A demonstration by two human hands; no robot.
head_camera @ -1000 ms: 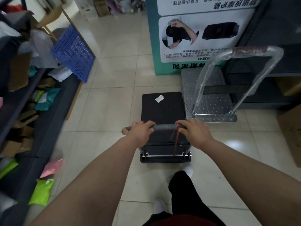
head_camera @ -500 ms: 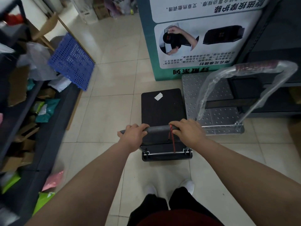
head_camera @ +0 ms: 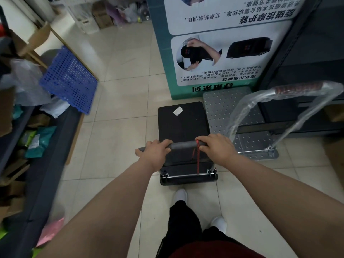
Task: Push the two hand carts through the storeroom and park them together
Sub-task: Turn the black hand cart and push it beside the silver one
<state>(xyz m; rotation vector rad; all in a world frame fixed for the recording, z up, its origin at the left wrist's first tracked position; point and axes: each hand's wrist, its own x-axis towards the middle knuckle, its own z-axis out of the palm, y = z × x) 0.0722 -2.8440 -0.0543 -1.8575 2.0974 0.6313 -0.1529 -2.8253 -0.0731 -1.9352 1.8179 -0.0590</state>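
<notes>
The black cart (head_camera: 183, 123) stands just left of the silver studded cart (head_camera: 223, 108), whose handle is plastic-wrapped.

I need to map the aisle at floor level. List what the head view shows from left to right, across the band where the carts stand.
Dark shelving with packages → blue perforated crate → left hand → black cart → right hand → silver cart with its plastic-wrapped handle.

small cart (head_camera: 183, 121) left of large cart (head_camera: 232, 116)
</notes>
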